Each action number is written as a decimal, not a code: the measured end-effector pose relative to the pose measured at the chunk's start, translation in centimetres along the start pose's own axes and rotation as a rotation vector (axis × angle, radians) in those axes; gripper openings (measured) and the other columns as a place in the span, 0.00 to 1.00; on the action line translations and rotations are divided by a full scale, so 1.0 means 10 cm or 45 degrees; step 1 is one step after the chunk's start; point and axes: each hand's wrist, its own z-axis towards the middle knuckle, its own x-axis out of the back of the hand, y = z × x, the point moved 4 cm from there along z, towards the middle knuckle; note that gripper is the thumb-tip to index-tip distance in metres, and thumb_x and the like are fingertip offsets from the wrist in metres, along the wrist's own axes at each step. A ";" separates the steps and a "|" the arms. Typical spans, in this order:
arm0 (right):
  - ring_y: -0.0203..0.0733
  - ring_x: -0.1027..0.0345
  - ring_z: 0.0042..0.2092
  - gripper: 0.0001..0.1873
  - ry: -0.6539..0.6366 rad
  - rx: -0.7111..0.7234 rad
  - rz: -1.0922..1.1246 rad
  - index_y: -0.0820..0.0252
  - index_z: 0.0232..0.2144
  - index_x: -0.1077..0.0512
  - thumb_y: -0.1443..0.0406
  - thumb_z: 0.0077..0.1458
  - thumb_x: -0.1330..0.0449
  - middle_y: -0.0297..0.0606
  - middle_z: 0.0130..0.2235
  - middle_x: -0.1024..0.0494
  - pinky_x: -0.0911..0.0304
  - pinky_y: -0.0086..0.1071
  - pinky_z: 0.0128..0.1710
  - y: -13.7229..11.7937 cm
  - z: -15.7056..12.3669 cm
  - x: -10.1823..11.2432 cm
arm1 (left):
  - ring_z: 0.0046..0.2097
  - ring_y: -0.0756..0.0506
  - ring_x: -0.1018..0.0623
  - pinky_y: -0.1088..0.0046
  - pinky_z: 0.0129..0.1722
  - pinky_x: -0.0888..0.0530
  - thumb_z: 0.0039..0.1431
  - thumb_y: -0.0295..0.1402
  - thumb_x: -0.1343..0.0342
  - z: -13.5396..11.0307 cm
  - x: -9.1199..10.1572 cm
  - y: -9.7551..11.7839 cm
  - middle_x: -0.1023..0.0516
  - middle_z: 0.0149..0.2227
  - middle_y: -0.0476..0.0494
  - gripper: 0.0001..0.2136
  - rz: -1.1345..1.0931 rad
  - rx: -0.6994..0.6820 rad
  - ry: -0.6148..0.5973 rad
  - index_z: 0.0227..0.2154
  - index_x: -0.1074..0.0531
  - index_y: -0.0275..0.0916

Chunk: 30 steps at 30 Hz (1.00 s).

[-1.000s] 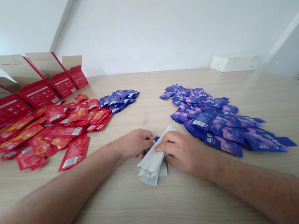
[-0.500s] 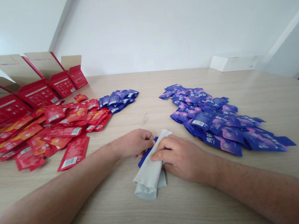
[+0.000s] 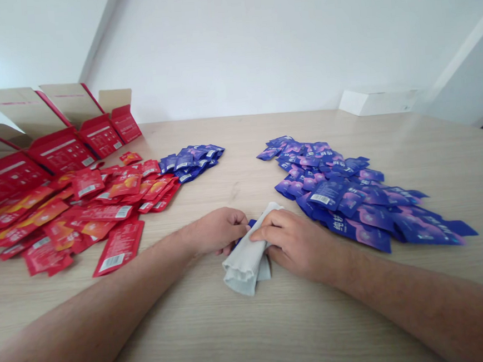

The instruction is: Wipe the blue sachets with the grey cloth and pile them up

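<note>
My left hand (image 3: 223, 231) is closed on the edge of a blue packet (image 3: 251, 223), of which only a small strip shows. Across that packet lies a folded whitish cloth (image 3: 247, 257), hiding most of it. The fingers of my right hand (image 3: 294, 241) pinch the cloth from the right side, thumb underneath. Ribbed edges of the cloth hang toward me, just above or on the table; I cannot tell which.
Red sachets (image 3: 113, 205) lie heaped at left, before several open red boxes (image 3: 96, 138). A small pile of blue sachets (image 3: 190, 161) sits behind them. More blue-purple sachets (image 3: 343, 195) spread at right. A white box (image 3: 379, 102) stands against the wall.
My right hand has shifted slightly away from me and to the right, taking the cloth along. The cloth now covers more of the blue packet. My left hand stays nearly in place.
</note>
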 end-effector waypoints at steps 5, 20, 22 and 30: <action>0.45 0.32 0.45 0.15 -0.037 0.124 0.029 0.57 0.47 0.24 0.71 0.59 0.40 0.41 0.44 0.24 0.34 0.39 0.48 -0.10 -0.01 -0.02 | 0.17 0.53 0.33 0.81 0.15 0.38 0.57 0.41 0.48 0.00 0.00 0.00 0.33 0.17 0.55 0.11 0.009 -0.022 -0.035 0.31 0.29 0.38; 0.46 0.31 0.48 0.19 0.196 -0.142 0.092 0.58 0.49 0.26 0.76 0.57 0.43 0.42 0.45 0.27 0.34 0.44 0.54 0.38 -0.02 0.07 | 0.17 0.52 0.33 0.79 0.16 0.38 0.59 0.46 0.47 -0.18 0.60 0.03 0.32 0.17 0.52 0.14 0.059 -0.070 0.403 0.29 0.32 0.40; 0.46 0.31 0.48 0.19 0.185 -0.142 0.089 0.58 0.49 0.26 0.76 0.57 0.42 0.42 0.45 0.26 0.34 0.44 0.53 0.39 -0.02 0.06 | 0.17 0.53 0.33 0.79 0.17 0.38 0.60 0.45 0.46 -0.19 0.90 0.03 0.31 0.18 0.51 0.13 0.057 -0.067 0.566 0.28 0.34 0.40; 0.45 0.31 0.48 0.19 0.160 -0.160 0.103 0.58 0.48 0.25 0.76 0.56 0.42 0.41 0.45 0.25 0.34 0.42 0.53 0.45 -0.03 0.07 | 0.22 0.52 0.30 0.79 0.23 0.34 0.61 0.38 0.45 0.08 2.12 -0.03 0.31 0.21 0.51 0.09 0.046 0.199 1.146 0.32 0.31 0.38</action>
